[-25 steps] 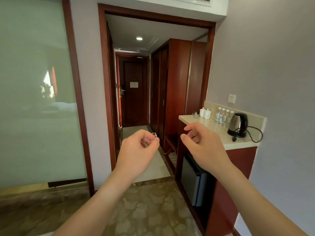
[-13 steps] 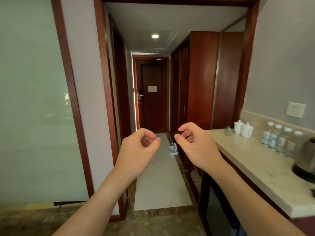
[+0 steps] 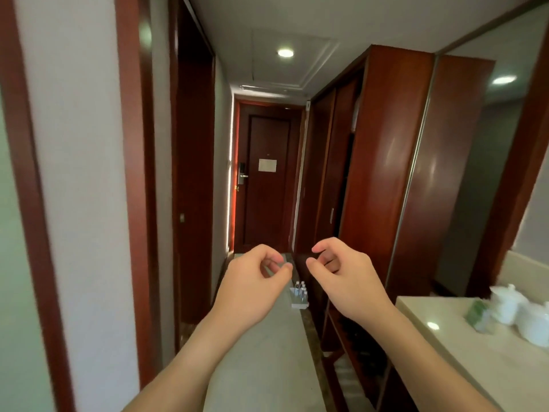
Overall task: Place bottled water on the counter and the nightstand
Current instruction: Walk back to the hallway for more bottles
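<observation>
Two hands are raised at centre frame, both empty. The left hand (image 3: 252,281) and the right hand (image 3: 347,278) hold their fingers (image 3: 285,266) loosely curled, thumb near forefinger, grasping nothing.

Position of the task item: a small pack of bottles (image 3: 300,289) stands in a white tray (image 3: 298,303) on the floor (image 3: 267,352), just below the gap between the hands, at the right edge of the pale floor strip and beside the base of the wardrobe (image 3: 386,173). It is well apart from both hands. The desk (image 3: 460,346) occupies the lower right of the frame; white cups (image 3: 505,304) and a green item (image 3: 478,313) stand on it. The nightstand is not in view.

Step in hand, as judged: approach the tray and collect bottles.

Recommended procedure:
1. Walk along the floor strip toward the door (image 3: 267,179) and stop just short of the tray.
2. Crouch; do not bend from a distance, as the wardrobe base is close on the right.
3. Open the fingers fully before contact. Grip each bottle around the body, not the cap.
4. Lift straight up so neighbouring bottles stay upright.
5. Set the bottles on bare desk surface, away from the cups.
</observation>
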### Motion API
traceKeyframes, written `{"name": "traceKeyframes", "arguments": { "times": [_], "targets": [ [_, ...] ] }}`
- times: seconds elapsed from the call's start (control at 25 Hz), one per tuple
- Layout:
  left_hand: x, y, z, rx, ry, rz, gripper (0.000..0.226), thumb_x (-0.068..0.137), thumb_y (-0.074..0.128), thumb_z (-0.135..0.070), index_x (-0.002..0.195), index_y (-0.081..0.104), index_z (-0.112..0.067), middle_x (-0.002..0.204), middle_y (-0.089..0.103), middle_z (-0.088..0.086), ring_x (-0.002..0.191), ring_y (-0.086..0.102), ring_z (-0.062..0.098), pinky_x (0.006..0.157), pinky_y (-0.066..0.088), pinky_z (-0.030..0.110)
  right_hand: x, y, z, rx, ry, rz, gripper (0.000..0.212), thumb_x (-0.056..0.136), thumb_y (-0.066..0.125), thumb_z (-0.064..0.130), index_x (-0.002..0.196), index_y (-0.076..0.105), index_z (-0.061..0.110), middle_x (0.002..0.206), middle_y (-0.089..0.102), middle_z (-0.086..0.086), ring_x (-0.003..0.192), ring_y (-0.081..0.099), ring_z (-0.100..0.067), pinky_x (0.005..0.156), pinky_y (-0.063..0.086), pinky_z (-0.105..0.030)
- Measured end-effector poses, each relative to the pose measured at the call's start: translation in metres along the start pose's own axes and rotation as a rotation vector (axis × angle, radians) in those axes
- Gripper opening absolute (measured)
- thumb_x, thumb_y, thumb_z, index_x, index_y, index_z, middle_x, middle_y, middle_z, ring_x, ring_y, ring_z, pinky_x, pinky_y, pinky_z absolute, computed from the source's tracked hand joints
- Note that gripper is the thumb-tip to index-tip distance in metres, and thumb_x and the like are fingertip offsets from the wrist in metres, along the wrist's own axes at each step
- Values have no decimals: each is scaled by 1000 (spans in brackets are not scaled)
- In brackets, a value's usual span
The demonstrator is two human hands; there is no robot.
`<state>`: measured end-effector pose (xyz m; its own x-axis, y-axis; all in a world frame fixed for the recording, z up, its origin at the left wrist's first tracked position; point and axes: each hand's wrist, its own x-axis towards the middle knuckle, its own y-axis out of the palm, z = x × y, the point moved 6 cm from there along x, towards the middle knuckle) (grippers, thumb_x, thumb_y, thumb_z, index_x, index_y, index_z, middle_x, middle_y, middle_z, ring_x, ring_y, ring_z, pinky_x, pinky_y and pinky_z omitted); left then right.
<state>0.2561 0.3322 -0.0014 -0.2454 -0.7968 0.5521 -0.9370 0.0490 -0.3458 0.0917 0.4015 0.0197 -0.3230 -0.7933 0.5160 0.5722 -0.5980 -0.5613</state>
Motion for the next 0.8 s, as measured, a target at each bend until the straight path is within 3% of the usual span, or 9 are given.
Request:
{"name": "traceKeyframes", "arguments": {
  "times": [0.16, 0.32, 0.56, 0.68, 0.8],
  "targets": [
    [124, 62, 43, -29, 7, 42, 3, 88, 70, -30, 89, 68, -29, 78, 66, -9, 73, 59, 1, 62, 46, 9, 121, 15, -63, 7, 17, -65, 10, 90, 67, 33, 100, 64, 30, 76, 66, 9, 69, 61, -2, 62, 51, -23],
    [228, 129, 115, -12, -3, 103, 2, 89, 70, -28, 90, 68, -29, 78, 66, -8, 77, 59, 3, 64, 47, 10, 227, 54, -145, 21, 61, -112, 9, 90, 66, 34, 98, 65, 30, 76, 65, 11, 66, 60, -2, 61, 48, -21],
    [409, 218, 244, 43, -43, 70, 6, 84, 74, -27, 85, 68, -29, 75, 65, -9, 61, 55, 2, 62, 44, 16, 429, 154, -263, 107, 33, -67, 13, 90, 67, 35, 102, 65, 32, 78, 66, 11, 70, 62, -2, 65, 52, -23],
    [501, 236, 293, 76, -92, 36, 6, 83, 74, -29, 86, 68, -31, 78, 68, -9, 66, 61, 7, 64, 51, 22, 536, 202, -297, 156, 25, -28, 15, 88, 68, 35, 103, 66, 30, 79, 67, 11, 68, 63, -4, 66, 52, -23],
    [586, 240, 340, 93, -116, -22, 6, 83, 73, -28, 88, 69, -29, 79, 69, -9, 68, 64, 8, 66, 53, 21, 630, 251, -316, 166, 7, 31, 15, 89, 68, 35, 103, 65, 31, 81, 67, 10, 72, 63, -2, 62, 48, -16]
  ]
}}
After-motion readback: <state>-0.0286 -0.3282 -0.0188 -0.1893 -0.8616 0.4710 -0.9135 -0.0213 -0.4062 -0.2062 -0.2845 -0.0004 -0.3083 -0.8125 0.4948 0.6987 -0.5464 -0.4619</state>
